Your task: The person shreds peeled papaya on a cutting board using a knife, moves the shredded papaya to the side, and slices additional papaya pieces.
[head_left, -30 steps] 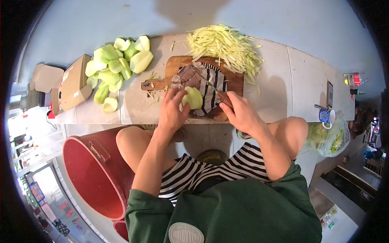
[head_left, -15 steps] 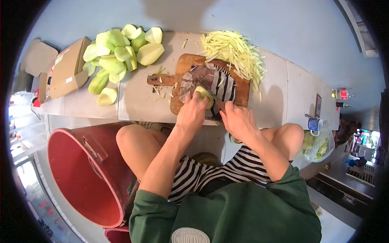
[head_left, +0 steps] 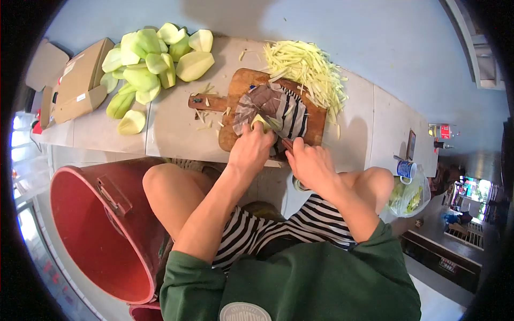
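Note:
My left hand point(head_left: 251, 145) has its fingers closed on a pale piece of green mango point(head_left: 259, 121), pressing it down over the wooden cutting board point(head_left: 235, 80). A knife point(head_left: 281, 137) is gripped by the handle in my right hand point(head_left: 312, 163), and its blade lies against the right side of the mango piece. Fingers partly cover the piece. Under it, a crumpled plastic sheet and a striped cloth point(head_left: 293, 107) are spread on the board. A heap of thin mango shreds point(head_left: 305, 67) covers the board's upper right edge and spills onto the tiles.
Peeled mango pieces point(head_left: 140, 79) are piled on the tiled counter point(head_left: 176, 139) at the left, beside an open cardboard box point(head_left: 85, 85). A red bin point(head_left: 101, 230) stands at my lower left. To the right are a mug point(head_left: 406, 170), a phone point(head_left: 411, 145) and a plastic bag point(head_left: 409, 198).
The whole view has shifted slightly, so things appear a little further left. The mango piece has turned under my left fingers, and less of it shows. Both hands keep their holds.

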`<state>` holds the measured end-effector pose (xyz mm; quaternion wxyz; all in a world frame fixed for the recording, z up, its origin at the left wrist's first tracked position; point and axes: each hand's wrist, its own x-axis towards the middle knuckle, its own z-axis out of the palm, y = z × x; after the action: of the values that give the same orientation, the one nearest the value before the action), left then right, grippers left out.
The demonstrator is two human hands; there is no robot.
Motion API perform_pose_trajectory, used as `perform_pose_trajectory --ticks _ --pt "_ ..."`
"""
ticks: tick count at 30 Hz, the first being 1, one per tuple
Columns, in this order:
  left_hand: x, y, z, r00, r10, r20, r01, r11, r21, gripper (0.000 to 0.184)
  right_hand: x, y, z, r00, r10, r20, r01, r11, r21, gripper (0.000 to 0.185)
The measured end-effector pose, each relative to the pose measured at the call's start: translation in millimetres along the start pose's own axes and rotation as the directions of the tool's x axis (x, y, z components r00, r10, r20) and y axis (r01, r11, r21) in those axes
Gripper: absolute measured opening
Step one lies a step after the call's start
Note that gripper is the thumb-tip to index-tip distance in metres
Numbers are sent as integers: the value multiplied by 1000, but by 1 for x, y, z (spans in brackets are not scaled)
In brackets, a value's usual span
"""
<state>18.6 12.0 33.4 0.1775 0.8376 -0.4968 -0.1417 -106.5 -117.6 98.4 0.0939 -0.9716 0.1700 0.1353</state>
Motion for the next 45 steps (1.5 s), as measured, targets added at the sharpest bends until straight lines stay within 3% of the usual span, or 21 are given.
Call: perform_pose_trajectory --ticks 1,3,4,6,10,12,13,16,18,21,23,25,28,32,34,35,38,39,41,42,45 --pt "-1 -3 2 1000 -7 1 7 1000 0 23 3 -2 -2 1000 -6 4 6 1000 1 28" --pt "-1 -7 6 996 85 -28 -84 995 48 22 1 -3 -4 937 -199 -285 230 970 79 28" --pt "0 -5 4 995 89 -35 -87 995 46 22 1 1 -2 936 -200 -288 229 971 71 28" --pt "-2 -3 0 1000 15 -1 -15 999 -44 20 1 2 0 1000 6 -15 -5 998 67 28" --pt "-3 -9 8 995 91 43 -94 994 53 20 -9 -7 -7 998 -32 -58 35 998 57 29" --pt "-3 -6 2 996 86 -31 -84 995 49 21 1 3 8 969 -129 -210 146 987 71 28" --pt "-2 -3 -3 999 17 38 -16 1000 -13 22 -3 2 4 968 -128 -214 145 987 65 28" --pt "-4 -8 4 996 80 -47 -78 996 37 22 -10 -10 -7 1000 6 -14 -6 1000 16 27" --pt "-4 -14 9 996 93 -9 -93 995 46 23 -9 -13 -10 974 -128 -185 151 982 115 29" --pt "-5 -6 2 998 59 32 -60 998 7 24 -5 7 17 994 -32 -100 37 998 54 29" --pt "-2 -7 1 999 1 47 1 999 -35 24 -4 -11 -16 993 -57 -103 58 998 13 29" --pt "-3 -13 6 995 99 -22 -99 995 -9 24 -14 -23 -31 992 -86 -96 88 996 12 29" --pt "-5 -8 -2 999 39 26 -38 998 -54 26 -5 2 13 992 -51 -116 56 998 39 28" --pt "-8 -8 2 993 -10 119 18 998 -60 28 -17 -22 -29 995 -59 -77 59 998 -8 28" --pt "-4 -8 -3 999 22 48 -21 999 -25 25 -9 -8 -7 992 -74 -102 74 997 -10 28" --pt "-3 -8 -7 992 20 123 -18 1000 -16 25 -13 -2 9 991 -71 -116 71 997 -2 27" --pt "-3 -10 -2 995 -4 95 12 996 -83 25 -6 -8 -16 985 -94 -143 93 996 -15 25" --pt "-9 -14 8 992 14 124 -4 996 -84 25 -13 -15 -22 990 -84 -116 84 996 -6 24" --pt "-5 -28 26 984 172 -54 -171 985 17 24 -7 -8 -9 988 -87 -126 88 996 -3 24" --pt "-10 -23 22 984 171 -40 -171 985 11 24 -11 -9 -3 990 -82 -117 84 996 12 24" --pt "-1 -14 4 999 -10 41 13 997 -82 21 -6 -5 -8 987 -87 -137 90 996 17 27"
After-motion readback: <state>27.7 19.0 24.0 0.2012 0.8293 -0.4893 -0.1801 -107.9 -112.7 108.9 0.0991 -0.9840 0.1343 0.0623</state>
